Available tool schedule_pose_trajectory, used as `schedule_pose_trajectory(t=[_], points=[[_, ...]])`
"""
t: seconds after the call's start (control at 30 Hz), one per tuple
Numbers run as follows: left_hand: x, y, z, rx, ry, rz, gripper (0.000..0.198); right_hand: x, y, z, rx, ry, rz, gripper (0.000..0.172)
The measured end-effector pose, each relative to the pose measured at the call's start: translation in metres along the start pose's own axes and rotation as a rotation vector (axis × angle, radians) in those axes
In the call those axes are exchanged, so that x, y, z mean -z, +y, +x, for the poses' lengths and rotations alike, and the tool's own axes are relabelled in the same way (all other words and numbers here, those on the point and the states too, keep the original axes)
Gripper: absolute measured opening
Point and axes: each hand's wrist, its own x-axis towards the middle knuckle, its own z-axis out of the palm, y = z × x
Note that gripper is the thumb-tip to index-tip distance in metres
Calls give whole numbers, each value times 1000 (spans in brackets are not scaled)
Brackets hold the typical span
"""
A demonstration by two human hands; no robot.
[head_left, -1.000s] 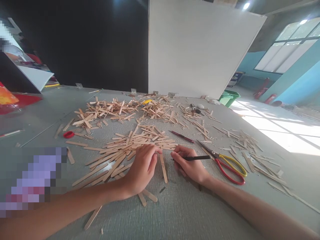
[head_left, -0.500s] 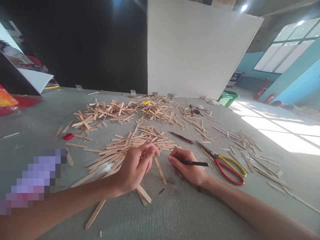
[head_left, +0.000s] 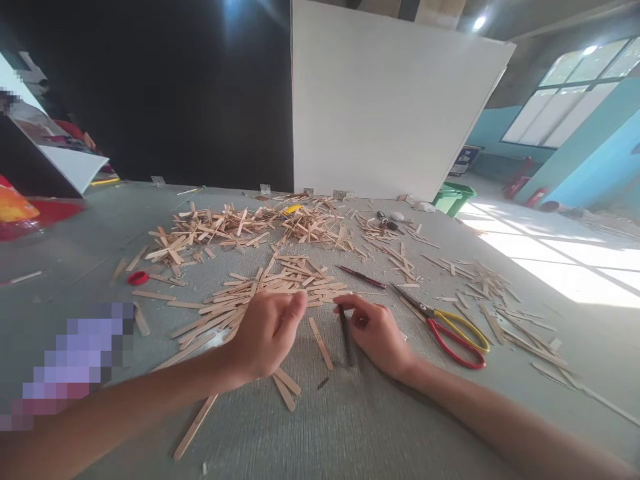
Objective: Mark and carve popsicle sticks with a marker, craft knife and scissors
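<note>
My right hand (head_left: 376,333) has the upper end of a black pen (head_left: 345,340) at its fingertips; the pen points steeply down toward the table and is blurred. My left hand (head_left: 270,330) is curled closed with the thumb on top, over the near edge of a pile of wooden craft sticks (head_left: 227,310). Whatever its fingers may hold is hidden. Between the hands lies one craft stick (head_left: 321,343) with a small dark mark, touched by neither. A small dark piece (head_left: 323,383) rests just below it.
Scissors (head_left: 433,317) with red and yellow handles lie right of my right hand. A dark red pen (head_left: 361,277) is beyond. Heaped sticks (head_left: 210,227) and a yellow-handled thing (head_left: 291,209) lie farther back. A red ring (head_left: 137,277) is left; slivers (head_left: 485,280) are scattered right. Upright panels (head_left: 390,100) stand behind.
The black pen has swung from lying sideways across my right hand to pointing downward, and the right fingers have shifted. My left hand has moved slightly left, its fingertips turned out of sight.
</note>
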Motion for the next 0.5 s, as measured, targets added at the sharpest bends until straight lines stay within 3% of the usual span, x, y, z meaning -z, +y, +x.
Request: schedule_pose_trajectory(t=[0.13,0.2,0.27,0.33,0.37,0.43,0.5], points=[[0,7,-3,-384,78,109,33,-3,4,-1,-12,86,-78,57],[0,15,-7,-579,8,230,25,1,0,-1,5,130,-67,58],[-1,24,-14,-735,-144,388,26,8,-14,-3,29,123,-36,44],[-3,33,-27,-874,-270,402,19,16,-34,-9,37,-41,114,30],[-4,35,-35,-881,-284,353,21,20,-46,-13,5,-208,271,34],[-7,38,-52,-629,-332,272,35,22,-67,-24,-73,-546,633,53],[-11,39,-67,-502,-328,303,53,20,-83,-33,-40,-772,687,70]])
